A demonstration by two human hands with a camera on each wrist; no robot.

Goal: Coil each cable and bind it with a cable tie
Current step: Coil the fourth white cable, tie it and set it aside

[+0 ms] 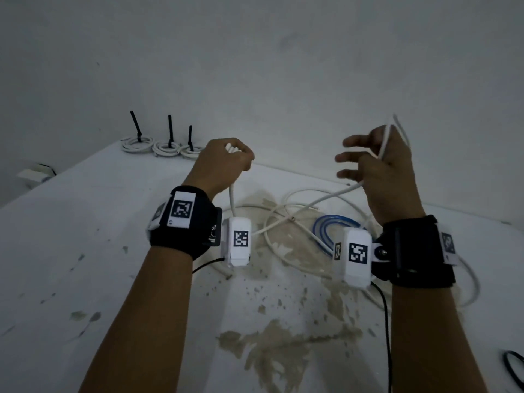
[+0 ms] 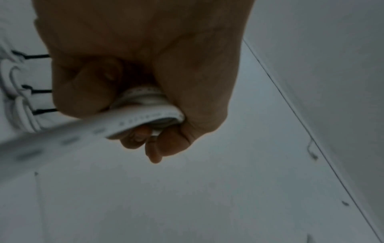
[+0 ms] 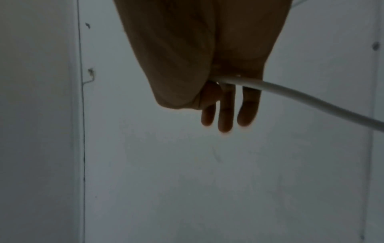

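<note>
left hand (image 1: 226,163): fist gripping looped round white cable (image 1: 320,200)
right hand (image 1: 380,171): cable across palm, fingers spread
bound coils (image 1: 163,147): three, far left, black ties
table (image 1: 85,251): white, flaking

We see open tabletop (image 1: 85,251) on our left side, bare but for stains. Straight ahead, loose white cable (image 1: 286,222) sprawls in crossing loops with a blue cable (image 1: 334,225) among them, blocking the middle. At the far left edge, three tied coils (image 1: 161,147) stand side by side, their black ties (image 1: 170,129) pointing up. A wall (image 1: 283,66) closes the far side. A black loop (image 1: 514,367) lies near right.
</note>
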